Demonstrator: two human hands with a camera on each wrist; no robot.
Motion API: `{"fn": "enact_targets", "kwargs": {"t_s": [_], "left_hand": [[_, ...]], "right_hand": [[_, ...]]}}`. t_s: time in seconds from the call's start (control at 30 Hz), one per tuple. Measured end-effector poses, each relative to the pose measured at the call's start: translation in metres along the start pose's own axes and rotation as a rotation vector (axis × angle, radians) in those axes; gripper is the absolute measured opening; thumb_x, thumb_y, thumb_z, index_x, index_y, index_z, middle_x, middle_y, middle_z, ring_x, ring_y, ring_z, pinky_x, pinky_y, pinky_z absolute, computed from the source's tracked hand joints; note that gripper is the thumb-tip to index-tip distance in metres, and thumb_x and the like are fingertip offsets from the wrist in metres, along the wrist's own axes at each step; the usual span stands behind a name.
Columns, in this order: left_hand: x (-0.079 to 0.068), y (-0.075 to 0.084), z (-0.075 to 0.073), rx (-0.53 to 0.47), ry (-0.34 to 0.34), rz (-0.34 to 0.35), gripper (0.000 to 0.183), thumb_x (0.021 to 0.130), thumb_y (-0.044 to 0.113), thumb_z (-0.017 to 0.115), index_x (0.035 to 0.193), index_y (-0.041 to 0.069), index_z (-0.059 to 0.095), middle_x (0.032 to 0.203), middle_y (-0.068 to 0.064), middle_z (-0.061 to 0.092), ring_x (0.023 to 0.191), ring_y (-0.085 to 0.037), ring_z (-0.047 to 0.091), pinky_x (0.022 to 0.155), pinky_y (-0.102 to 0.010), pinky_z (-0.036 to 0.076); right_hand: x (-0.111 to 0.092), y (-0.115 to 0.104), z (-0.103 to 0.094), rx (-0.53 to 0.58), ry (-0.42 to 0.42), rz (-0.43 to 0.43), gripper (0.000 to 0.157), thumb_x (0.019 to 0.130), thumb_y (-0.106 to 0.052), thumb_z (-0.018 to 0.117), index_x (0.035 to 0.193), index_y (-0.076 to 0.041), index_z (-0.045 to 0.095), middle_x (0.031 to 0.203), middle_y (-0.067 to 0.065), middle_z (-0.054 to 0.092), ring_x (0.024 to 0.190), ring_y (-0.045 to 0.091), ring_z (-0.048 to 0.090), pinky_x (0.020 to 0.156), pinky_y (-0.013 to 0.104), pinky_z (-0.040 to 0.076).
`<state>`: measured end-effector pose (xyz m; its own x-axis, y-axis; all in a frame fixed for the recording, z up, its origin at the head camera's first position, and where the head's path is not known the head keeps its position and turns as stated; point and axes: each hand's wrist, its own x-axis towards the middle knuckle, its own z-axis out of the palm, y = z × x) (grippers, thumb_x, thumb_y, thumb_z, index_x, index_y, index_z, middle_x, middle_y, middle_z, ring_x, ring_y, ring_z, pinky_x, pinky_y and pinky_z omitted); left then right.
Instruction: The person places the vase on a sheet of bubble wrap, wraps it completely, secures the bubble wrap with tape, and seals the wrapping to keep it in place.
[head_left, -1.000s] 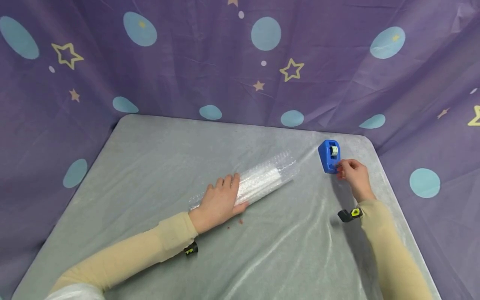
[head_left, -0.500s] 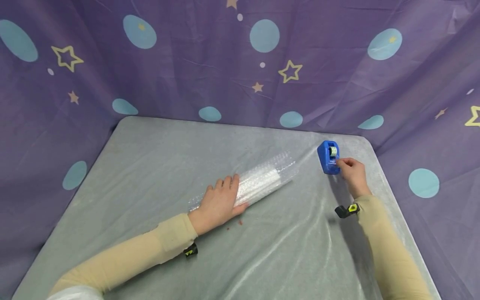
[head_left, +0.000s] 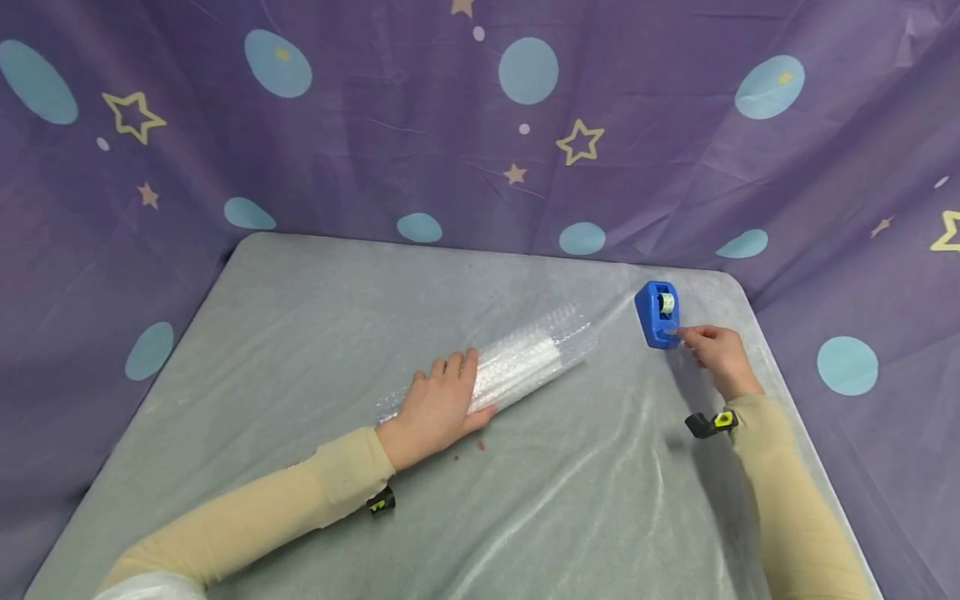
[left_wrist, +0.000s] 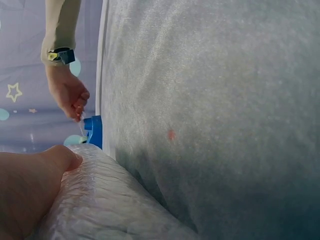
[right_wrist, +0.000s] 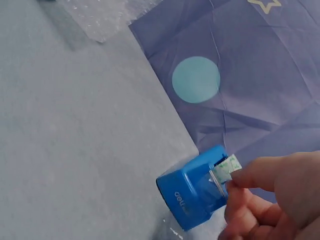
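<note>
A roll of clear bubble wrap around something white (head_left: 517,367) lies slantwise on the table. My left hand (head_left: 435,412) rests across its near-left part, fingers extended over the top and thumb along the near side; in the left wrist view the thumb (left_wrist: 65,157) presses the bubble wrap (left_wrist: 107,200). To the right stands a blue tape dispenser (head_left: 651,321) holding a small tape roll (head_left: 667,303). At its front end, my right hand (head_left: 720,354) pinches the end of the clear tape between thumb and forefinger. The right wrist view shows this hand (right_wrist: 285,195) close over the dispenser (right_wrist: 187,195).
A grey cloth covers the table (head_left: 570,492). Purple curtains (head_left: 420,125) with stars and dots rise behind and at both sides. Small red specks (head_left: 482,446) lie in front of the bubble wrap. The dispenser stands near the table's far right corner.
My right hand first shifted slightly up and left over the dispenser, then drew back right and down, with a short strip of tape showing at its fingertips. The left hand stays put.
</note>
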<state>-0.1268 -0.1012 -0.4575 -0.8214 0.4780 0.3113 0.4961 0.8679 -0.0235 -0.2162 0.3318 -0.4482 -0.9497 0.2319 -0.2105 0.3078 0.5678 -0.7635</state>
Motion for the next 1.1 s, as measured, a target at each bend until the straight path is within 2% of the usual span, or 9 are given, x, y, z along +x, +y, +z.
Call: {"fn": "enact_targets", "kwargs": {"t_s": [0.1, 0.2, 0.4, 0.6, 0.87, 0.97, 1.1], "left_hand": [[0.000, 0.000, 0.000, 0.007, 0.008, 0.002, 0.085, 0.082, 0.065, 0.051, 0.132, -0.004, 0.044, 0.108, -0.018, 0.060, 0.081, -0.032, 0.061, 0.050, -0.043, 0.050], [0.000, 0.000, 0.000, 0.013, 0.016, 0.004, 0.085, 0.082, 0.065, 0.051, 0.132, -0.004, 0.045, 0.108, -0.018, 0.060, 0.081, -0.032, 0.061, 0.049, -0.042, 0.049], [0.000, 0.000, -0.001, 0.007, 0.004, -0.009, 0.085, 0.082, 0.065, 0.051, 0.132, -0.004, 0.044, 0.109, -0.018, 0.059, 0.083, -0.032, 0.061, 0.051, -0.043, 0.050], [0.001, -0.001, 0.000, 0.017, 0.015, -0.009, 0.085, 0.082, 0.064, 0.052, 0.132, -0.004, 0.044, 0.108, -0.018, 0.059, 0.081, -0.031, 0.061, 0.050, -0.042, 0.049], [0.001, -0.001, 0.001, 0.017, 0.019, -0.001, 0.084, 0.082, 0.064, 0.052, 0.131, -0.004, 0.044, 0.107, -0.018, 0.060, 0.079, -0.031, 0.061, 0.048, -0.042, 0.049], [0.000, 0.000, 0.001, 0.017, 0.012, 0.002, 0.084, 0.083, 0.064, 0.051, 0.132, -0.004, 0.044, 0.107, -0.018, 0.059, 0.079, -0.031, 0.061, 0.049, -0.042, 0.049], [0.001, 0.000, 0.001, 0.013, 0.010, 0.004, 0.084, 0.083, 0.064, 0.051, 0.132, -0.004, 0.044, 0.108, -0.018, 0.059, 0.081, -0.032, 0.061, 0.049, -0.042, 0.049]], "right_hand": [[0.000, 0.003, -0.002, 0.015, -0.066, -0.011, 0.041, 0.091, -0.031, 0.058, 0.109, 0.005, 0.059, 0.072, -0.015, 0.057, 0.069, 0.004, 0.053, 0.063, 0.026, 0.046], [0.001, 0.005, -0.002, 0.008, -0.099, -0.019, 0.040, 0.091, -0.031, 0.058, 0.106, 0.006, 0.060, 0.072, -0.014, 0.061, 0.069, 0.003, 0.056, 0.064, 0.026, 0.047], [0.005, 0.004, -0.001, -0.106, -0.074, -0.038, 0.043, 0.091, -0.035, 0.057, 0.104, 0.006, 0.061, 0.074, -0.007, 0.059, 0.071, 0.009, 0.051, 0.060, 0.025, 0.044], [0.009, 0.010, 0.004, 0.026, -0.103, -0.036, 0.046, 0.094, -0.029, 0.055, 0.113, 0.012, 0.054, 0.081, -0.006, 0.063, 0.072, 0.001, 0.059, 0.067, 0.022, 0.052], [0.008, 0.017, 0.010, 0.100, -0.104, -0.061, 0.045, 0.096, -0.024, 0.051, 0.113, 0.017, 0.052, 0.076, -0.009, 0.065, 0.068, 0.000, 0.061, 0.065, 0.017, 0.051], [0.007, 0.020, 0.011, 0.091, -0.112, -0.064, 0.043, 0.096, -0.024, 0.050, 0.111, 0.016, 0.053, 0.075, -0.010, 0.065, 0.068, -0.001, 0.060, 0.066, 0.016, 0.049], [0.004, 0.018, 0.010, 0.003, -0.100, -0.072, 0.043, 0.097, -0.028, 0.047, 0.108, 0.012, 0.056, 0.077, -0.006, 0.065, 0.070, 0.001, 0.057, 0.065, 0.017, 0.045]]}}
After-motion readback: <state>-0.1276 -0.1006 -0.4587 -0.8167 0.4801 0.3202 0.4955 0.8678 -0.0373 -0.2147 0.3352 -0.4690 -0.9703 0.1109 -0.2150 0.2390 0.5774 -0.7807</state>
